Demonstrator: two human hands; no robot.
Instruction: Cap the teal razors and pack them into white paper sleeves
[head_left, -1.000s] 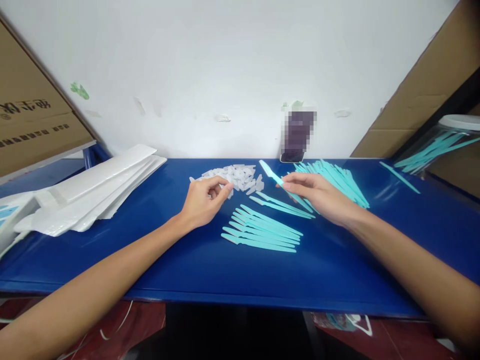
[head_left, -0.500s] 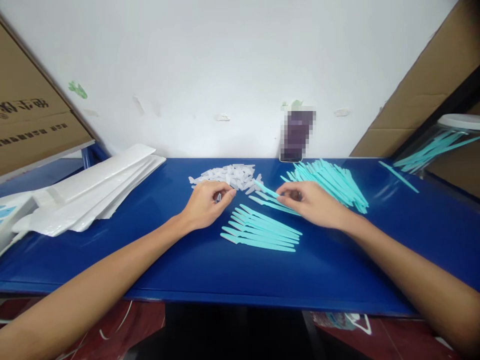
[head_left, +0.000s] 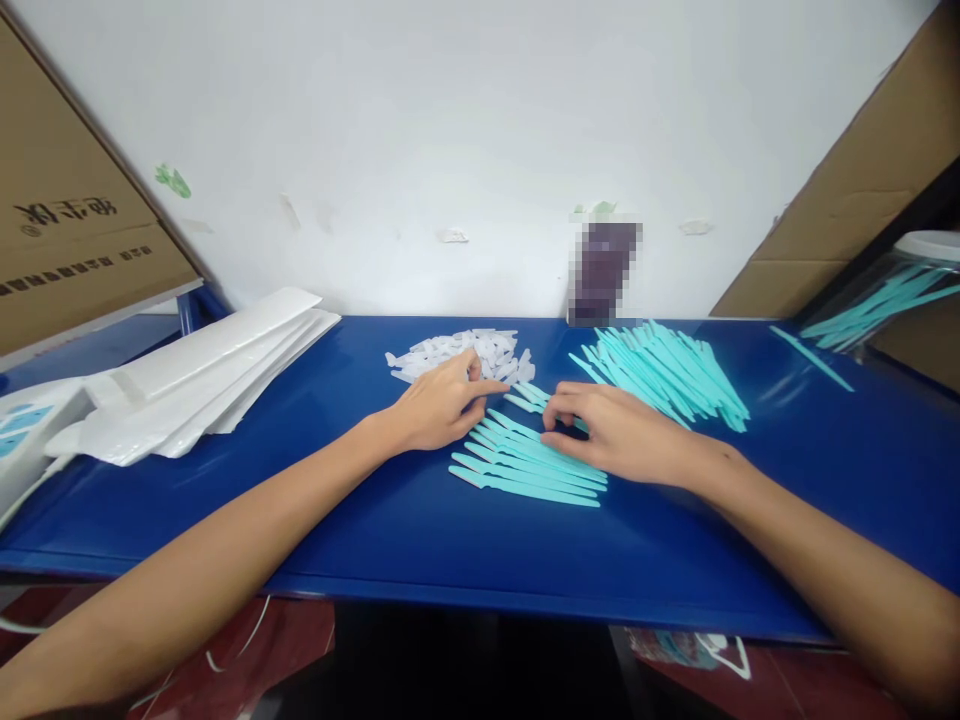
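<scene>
My left hand [head_left: 442, 403] is beside the heap of small white plastic caps [head_left: 487, 345], its index finger stretched toward the tips of the turquoise eyebrow razors [head_left: 529, 393] at the top of a fanned row. Thumb and index are apart, with nothing visible between them. Over the right part of this row hovers my right hand [head_left: 600, 425], fingers curled and thumb apart; I see nothing in its grasp. Several razors in the near row [head_left: 525, 470] lie side by side, tips pointing left. Behind the right hand is a larger pile of razors [head_left: 667, 370].
White plastic bags [head_left: 202, 370] lie stacked on the left of the blue table [head_left: 375, 530]. A phone [head_left: 604, 270] leans against the wall. A clear jar [head_left: 892, 290] with more razors stands at the right, near a single loose razor [head_left: 814, 358]. Cardboard [head_left: 75, 190] flanks the left side.
The razor in my right hand has been let go among the row. That hand has come down nearer to me. My left hand has moved right and its index finger has straightened.
</scene>
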